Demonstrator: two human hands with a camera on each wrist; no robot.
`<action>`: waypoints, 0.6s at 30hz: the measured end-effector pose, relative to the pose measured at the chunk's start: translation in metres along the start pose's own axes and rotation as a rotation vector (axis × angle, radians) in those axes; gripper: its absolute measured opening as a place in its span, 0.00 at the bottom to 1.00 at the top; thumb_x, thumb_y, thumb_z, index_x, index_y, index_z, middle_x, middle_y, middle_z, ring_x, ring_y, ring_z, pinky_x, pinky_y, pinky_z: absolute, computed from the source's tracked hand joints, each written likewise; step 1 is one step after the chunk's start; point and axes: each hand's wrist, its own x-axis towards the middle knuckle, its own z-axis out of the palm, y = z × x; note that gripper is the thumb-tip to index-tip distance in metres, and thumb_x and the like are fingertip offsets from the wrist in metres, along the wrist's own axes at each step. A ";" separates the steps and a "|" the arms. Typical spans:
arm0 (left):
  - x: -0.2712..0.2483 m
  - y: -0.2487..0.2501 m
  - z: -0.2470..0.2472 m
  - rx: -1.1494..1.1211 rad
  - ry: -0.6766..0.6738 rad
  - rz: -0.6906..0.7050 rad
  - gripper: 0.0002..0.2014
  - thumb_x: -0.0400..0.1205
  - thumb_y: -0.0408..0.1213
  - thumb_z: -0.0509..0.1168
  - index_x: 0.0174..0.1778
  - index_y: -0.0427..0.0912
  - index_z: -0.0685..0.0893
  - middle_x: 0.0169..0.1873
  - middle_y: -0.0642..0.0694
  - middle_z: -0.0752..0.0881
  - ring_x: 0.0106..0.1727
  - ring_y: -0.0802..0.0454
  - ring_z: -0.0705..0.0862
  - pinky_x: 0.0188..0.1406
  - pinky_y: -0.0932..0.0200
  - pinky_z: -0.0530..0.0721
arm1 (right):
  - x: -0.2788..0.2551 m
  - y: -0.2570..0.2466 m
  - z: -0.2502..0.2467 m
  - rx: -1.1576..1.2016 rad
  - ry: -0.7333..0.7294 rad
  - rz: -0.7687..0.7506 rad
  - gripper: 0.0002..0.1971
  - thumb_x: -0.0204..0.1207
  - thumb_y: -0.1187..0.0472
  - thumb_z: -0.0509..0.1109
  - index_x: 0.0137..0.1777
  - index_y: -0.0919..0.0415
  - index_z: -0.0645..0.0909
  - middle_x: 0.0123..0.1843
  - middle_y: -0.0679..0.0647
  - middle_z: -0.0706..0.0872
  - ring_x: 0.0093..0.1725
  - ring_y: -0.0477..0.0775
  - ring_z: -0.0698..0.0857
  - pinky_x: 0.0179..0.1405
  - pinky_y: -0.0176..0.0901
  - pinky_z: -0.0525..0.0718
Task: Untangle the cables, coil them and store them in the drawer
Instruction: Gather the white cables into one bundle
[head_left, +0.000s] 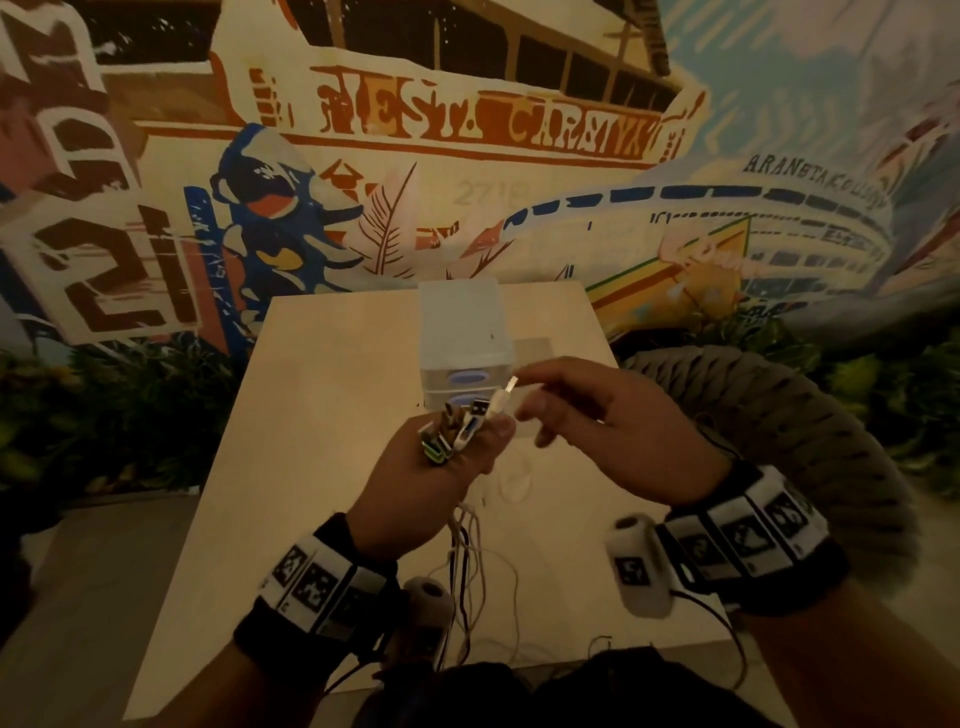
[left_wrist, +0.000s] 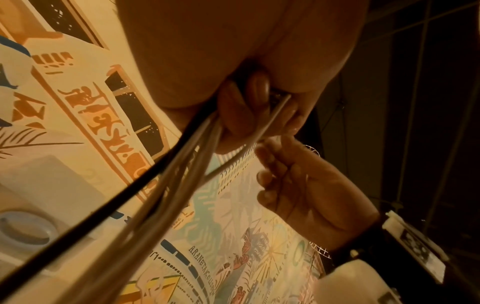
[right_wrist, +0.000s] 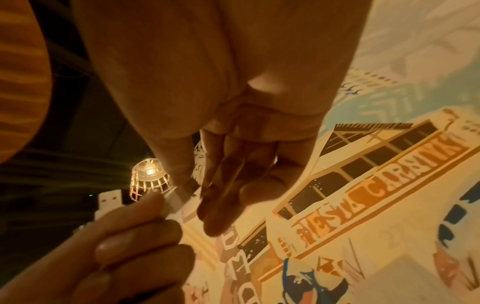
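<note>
My left hand is raised above the table and grips a bundle of cable plugs in its curled fingers. One white plug sticks up out of the bundle; it also shows in the right wrist view as the white plug. The cables hang from the fist down to the table, several grey and one black cable. My right hand hovers just right of the white plug, fingers loosely spread and fingertips beside its metal tip, with a gap showing. A small translucent drawer unit stands behind, both drawers shut.
The pale wooden table ends at a painted mural wall. A round woven seat sits close at the right, and plants line the floor on both sides. A caged lamp glows overhead. Loose cable loops lie near the table's front edge.
</note>
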 end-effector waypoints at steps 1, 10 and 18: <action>0.000 0.001 0.001 0.002 -0.006 0.008 0.18 0.81 0.54 0.66 0.24 0.55 0.81 0.18 0.54 0.76 0.22 0.60 0.73 0.28 0.65 0.73 | 0.004 -0.004 0.005 0.016 0.010 -0.026 0.12 0.84 0.51 0.67 0.64 0.49 0.85 0.49 0.44 0.91 0.43 0.44 0.91 0.47 0.35 0.86; -0.003 -0.005 -0.003 -0.027 0.041 -0.031 0.20 0.85 0.23 0.64 0.33 0.52 0.81 0.15 0.61 0.81 0.20 0.70 0.79 0.27 0.78 0.74 | 0.017 -0.011 0.029 -0.037 0.010 -0.151 0.11 0.81 0.56 0.74 0.61 0.47 0.89 0.51 0.40 0.90 0.48 0.43 0.88 0.43 0.43 0.86; 0.004 -0.013 -0.006 -0.106 0.023 -0.073 0.19 0.79 0.51 0.66 0.31 0.40 0.85 0.23 0.40 0.85 0.25 0.44 0.84 0.31 0.52 0.82 | 0.030 -0.015 0.033 -0.044 -0.073 -0.209 0.27 0.85 0.47 0.62 0.84 0.46 0.67 0.75 0.41 0.79 0.73 0.39 0.77 0.69 0.35 0.77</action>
